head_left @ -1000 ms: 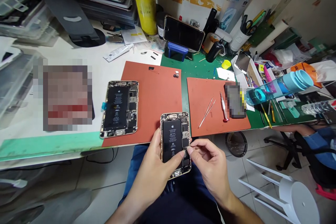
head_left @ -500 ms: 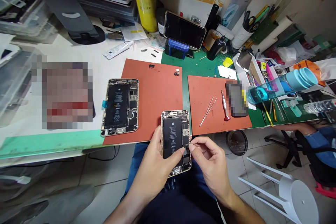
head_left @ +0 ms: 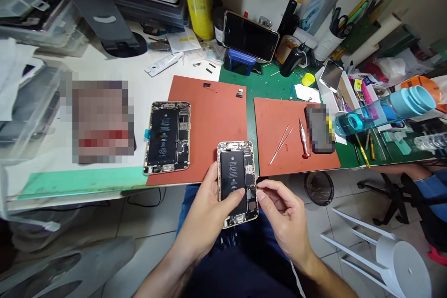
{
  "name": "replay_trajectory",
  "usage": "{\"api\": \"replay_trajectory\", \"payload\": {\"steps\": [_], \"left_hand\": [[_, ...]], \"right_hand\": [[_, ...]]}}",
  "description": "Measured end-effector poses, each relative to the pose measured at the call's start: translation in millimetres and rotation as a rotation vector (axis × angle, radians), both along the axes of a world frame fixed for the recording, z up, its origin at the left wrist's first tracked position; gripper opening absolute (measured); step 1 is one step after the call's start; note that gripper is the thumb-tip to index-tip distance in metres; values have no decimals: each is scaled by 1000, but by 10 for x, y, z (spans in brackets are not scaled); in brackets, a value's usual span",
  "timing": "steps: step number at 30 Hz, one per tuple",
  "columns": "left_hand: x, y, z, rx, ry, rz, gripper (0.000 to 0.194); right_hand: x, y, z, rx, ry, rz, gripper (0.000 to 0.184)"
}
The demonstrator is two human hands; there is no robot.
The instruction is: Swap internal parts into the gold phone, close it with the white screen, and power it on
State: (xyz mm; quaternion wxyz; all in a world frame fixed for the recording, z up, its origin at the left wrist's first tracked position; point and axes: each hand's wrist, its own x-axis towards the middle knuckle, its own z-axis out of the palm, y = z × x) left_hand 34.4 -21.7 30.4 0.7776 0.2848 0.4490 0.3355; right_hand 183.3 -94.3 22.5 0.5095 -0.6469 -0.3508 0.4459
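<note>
An opened phone (head_left: 232, 174), its black battery and circuit board bare, is tilted above my lap at the front edge of the bench. My left hand (head_left: 206, 209) holds it from the left and below, thumb lying across the battery's lower part. Against the phone's right edge, the thumb and forefinger of my right hand (head_left: 284, 209) come together in a pinch; anything between their tips is too small to make out. A second opened phone (head_left: 164, 139) lies to the left, partly on an orange-brown mat (head_left: 213, 125).
On the right mat (head_left: 268, 116) lie tweezers (head_left: 280, 145), a screwdriver (head_left: 303, 137) and a blurred dark object (head_left: 319, 128). Behind stands a phone on a blue holder (head_left: 240, 60). A blue bottle (head_left: 387, 111) lies at the right, near a person's arm (head_left: 394, 172). A white stool (head_left: 405, 265) stands below.
My right thumb has drawn back from over the circuit board to the phone's right edge. The left hand keeps its hold. The whole view has shifted slightly.
</note>
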Motion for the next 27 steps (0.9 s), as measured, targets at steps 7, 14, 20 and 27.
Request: {"api": "replay_trajectory", "payload": {"steps": [7,14,20,27], "left_hand": [[10,14,21,-119,-43,89,57],[36,8,-22,-181,-20,207,60],[63,-5,-28,-232,-158,244,52],[55,-15,-22,-213,-192,261,50]], "right_hand": [[3,-17,-21,49,-123,64,17],[5,-28,-21,41,-128,74,13],[34,-66,-39,31,-177,38,17],[71,-70,-86,-4,-221,4,27]]}}
